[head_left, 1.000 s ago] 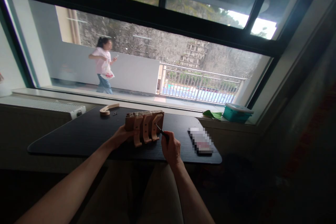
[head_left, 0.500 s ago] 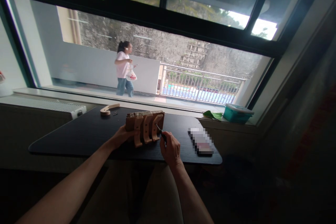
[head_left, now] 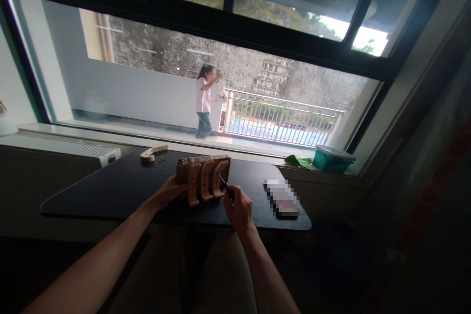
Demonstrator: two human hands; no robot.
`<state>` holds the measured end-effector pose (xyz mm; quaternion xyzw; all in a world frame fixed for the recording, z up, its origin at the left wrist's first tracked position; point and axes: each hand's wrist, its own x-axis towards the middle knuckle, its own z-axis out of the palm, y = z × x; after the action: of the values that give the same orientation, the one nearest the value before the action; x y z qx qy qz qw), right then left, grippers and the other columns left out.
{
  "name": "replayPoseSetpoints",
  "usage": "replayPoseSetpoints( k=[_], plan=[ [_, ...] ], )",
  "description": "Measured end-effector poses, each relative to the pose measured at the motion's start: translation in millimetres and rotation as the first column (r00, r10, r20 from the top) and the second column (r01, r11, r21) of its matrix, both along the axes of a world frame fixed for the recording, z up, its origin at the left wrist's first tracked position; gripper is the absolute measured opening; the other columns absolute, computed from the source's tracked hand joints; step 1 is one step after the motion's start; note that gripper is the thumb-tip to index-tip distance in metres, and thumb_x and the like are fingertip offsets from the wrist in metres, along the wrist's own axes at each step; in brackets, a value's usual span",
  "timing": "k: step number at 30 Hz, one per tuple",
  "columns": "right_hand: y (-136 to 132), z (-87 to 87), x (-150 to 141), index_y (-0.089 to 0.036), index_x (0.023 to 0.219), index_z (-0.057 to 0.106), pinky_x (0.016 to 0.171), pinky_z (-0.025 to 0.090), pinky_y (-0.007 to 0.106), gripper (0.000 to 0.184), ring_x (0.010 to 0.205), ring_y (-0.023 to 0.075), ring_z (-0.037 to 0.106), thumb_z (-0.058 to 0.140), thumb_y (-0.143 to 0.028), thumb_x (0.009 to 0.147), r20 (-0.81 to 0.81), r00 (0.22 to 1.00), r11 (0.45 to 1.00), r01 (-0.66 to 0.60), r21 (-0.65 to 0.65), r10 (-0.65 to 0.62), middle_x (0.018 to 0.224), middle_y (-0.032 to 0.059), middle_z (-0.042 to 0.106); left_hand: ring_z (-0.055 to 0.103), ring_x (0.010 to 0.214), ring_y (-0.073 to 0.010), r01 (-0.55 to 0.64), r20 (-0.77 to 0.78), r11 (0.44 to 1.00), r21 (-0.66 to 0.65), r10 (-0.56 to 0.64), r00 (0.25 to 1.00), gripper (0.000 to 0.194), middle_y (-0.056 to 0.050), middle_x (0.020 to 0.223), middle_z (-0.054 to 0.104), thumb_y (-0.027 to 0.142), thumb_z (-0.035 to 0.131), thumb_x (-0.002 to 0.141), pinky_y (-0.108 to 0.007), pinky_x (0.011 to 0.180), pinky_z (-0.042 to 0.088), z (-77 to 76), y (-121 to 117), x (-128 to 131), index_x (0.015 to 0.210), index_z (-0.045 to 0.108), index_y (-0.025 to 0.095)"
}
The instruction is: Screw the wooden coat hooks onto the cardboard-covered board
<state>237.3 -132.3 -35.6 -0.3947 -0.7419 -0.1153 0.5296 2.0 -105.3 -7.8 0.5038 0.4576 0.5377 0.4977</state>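
Observation:
On the dark table, a brown cardboard block [head_left: 184, 172] stands tilted up, with three curved wooden hooks [head_left: 205, 182] in a row on its front. My left hand [head_left: 171, 192] is closed on the block's left side, with fingers beside the leftmost hook. In my right fist [head_left: 238, 206] is a screwdriver [head_left: 228, 189] with a dark handle. Its thin shaft slants up to the left, and the tip meets the upper part of the rightmost hook. Whether a screw sits under the tip is too small to tell.
Behind the block lie a loose wooden hook [head_left: 149, 154] and some small screws [head_left: 161, 159]. A phone [head_left: 281, 198] rests at the right of the table [head_left: 103, 191]. On the sill are a teal box [head_left: 333, 158] and a green cloth or leaf [head_left: 298, 161]. Outside the window walks a person [head_left: 203, 100].
The person outside has walked to the right and raised a hand. My right hand has shifted very slightly around the screwdriver; the block and its hooks stay in place.

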Motion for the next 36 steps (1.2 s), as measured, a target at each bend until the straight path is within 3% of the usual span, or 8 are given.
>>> replayPoseSetpoints(
  k=[10,15,21,36],
  plan=[
    [1.9,-2.9,1.8,-0.018,0.102,0.053,0.059,0.044,0.025,0.019,0.062,0.0154,0.063,0.046,-0.028,0.087,-0.082,0.995,0.995,0.045,-0.092,-0.052,0.072,0.0013,0.067,0.069,0.083,-0.0281,-0.018,-0.005,1.000,0.006,0.018,1.000,0.060,-0.007,0.085,0.075,0.031,0.087,0.041,-0.034,0.074,0.055,1.1,0.7,0.4,0.095,0.067,0.013],
    [-0.5,0.4,0.8,-0.017,0.107,0.051,0.062,0.044,0.024,0.022,0.066,0.0135,0.061,0.045,-0.024,0.087,-0.024,0.998,0.997,0.061,-0.038,-0.062,0.087,0.0044,0.065,0.069,0.081,-0.0276,-0.009,-0.006,1.000,0.003,0.009,1.000,0.059,-0.007,0.086,0.075,0.032,0.087,0.041,-0.032,0.070,0.055,1.1,0.5,0.6,0.093,0.068,0.013],
    [-0.1,1.2,-0.2,-0.018,0.100,0.055,0.066,0.044,0.024,0.017,0.069,0.0133,0.061,0.043,-0.021,0.088,0.087,0.995,0.998,0.038,0.051,-0.042,0.081,0.0038,0.065,0.069,0.082,-0.0282,-0.018,0.002,1.000,-0.007,0.018,1.000,0.059,-0.006,0.085,0.075,0.030,0.087,0.040,-0.032,0.068,0.056,3.1,-1.5,2.3,0.093,0.068,0.014],
    [2.0,-2.3,1.9,-0.018,0.101,0.055,0.057,0.044,0.024,0.019,0.059,0.0152,0.063,0.048,-0.029,0.087,-0.100,0.995,0.997,0.017,-0.078,-0.025,0.070,0.0012,0.067,0.069,0.081,-0.0265,-0.015,-0.007,1.000,0.010,0.015,1.000,0.057,-0.007,0.083,0.075,0.030,0.086,0.044,-0.032,0.071,0.054,0.9,0.3,0.4,0.094,0.066,0.013]
  ],
)
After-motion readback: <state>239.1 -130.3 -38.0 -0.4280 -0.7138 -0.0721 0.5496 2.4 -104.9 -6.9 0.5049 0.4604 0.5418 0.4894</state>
